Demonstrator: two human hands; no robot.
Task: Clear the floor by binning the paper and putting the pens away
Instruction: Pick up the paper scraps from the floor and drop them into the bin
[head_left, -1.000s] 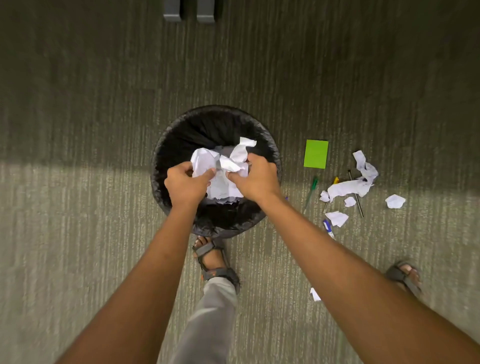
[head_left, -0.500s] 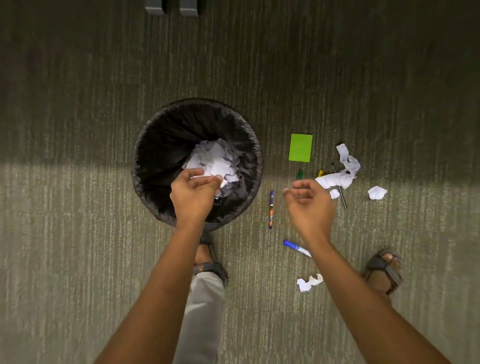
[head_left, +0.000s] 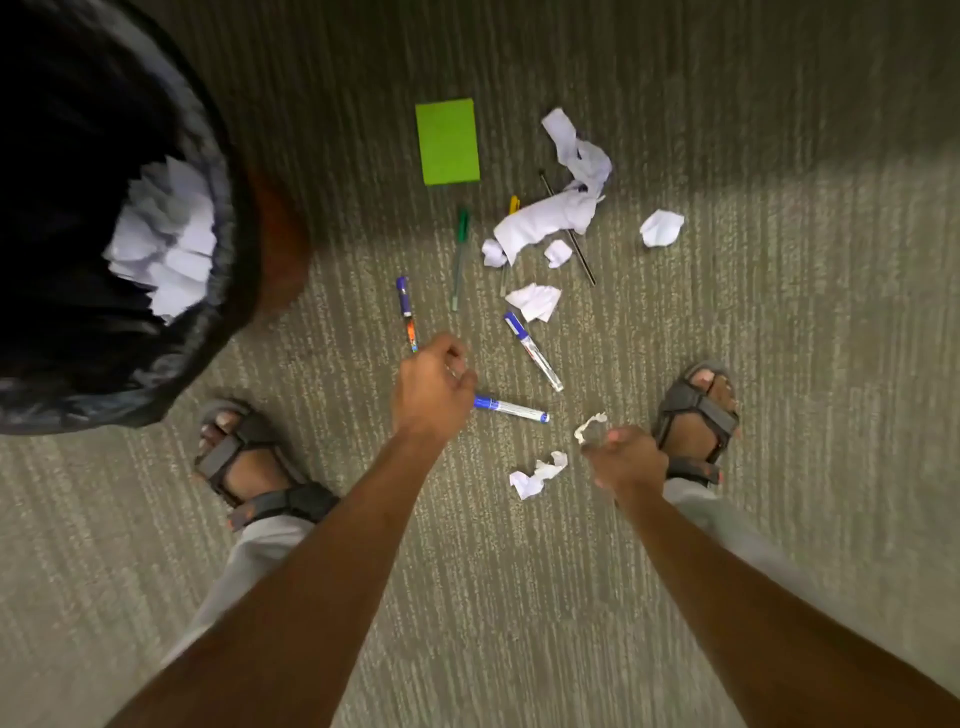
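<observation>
The black-lined bin (head_left: 228, 291) stands at the left with white paper (head_left: 166, 239) inside. My left hand (head_left: 434, 387) is low over the carpet, fingers curled at the cap end of a blue marker (head_left: 514, 410); whether it grips the marker is unclear. My right hand (head_left: 626, 457) is pinched shut on a small paper scrap (head_left: 589, 427). A crumpled scrap (head_left: 537, 475) lies between my hands. Further out lie another blue marker (head_left: 532, 351), a purple pen (head_left: 406, 312), a green pen (head_left: 460, 257), a black pen (head_left: 582, 254) and a large crumpled paper (head_left: 556, 215).
A green pad (head_left: 448, 140) lies flat beyond the pens. More paper balls (head_left: 661, 227) and scraps (head_left: 535, 301) dot the carpet. My sandalled feet (head_left: 249, 457) (head_left: 696, 415) stand either side of the litter; the left foot is right beside the bin.
Both hands left the bin after dropping the paper in. The view swung right and down, and both hands came down to the litter on the floor.
</observation>
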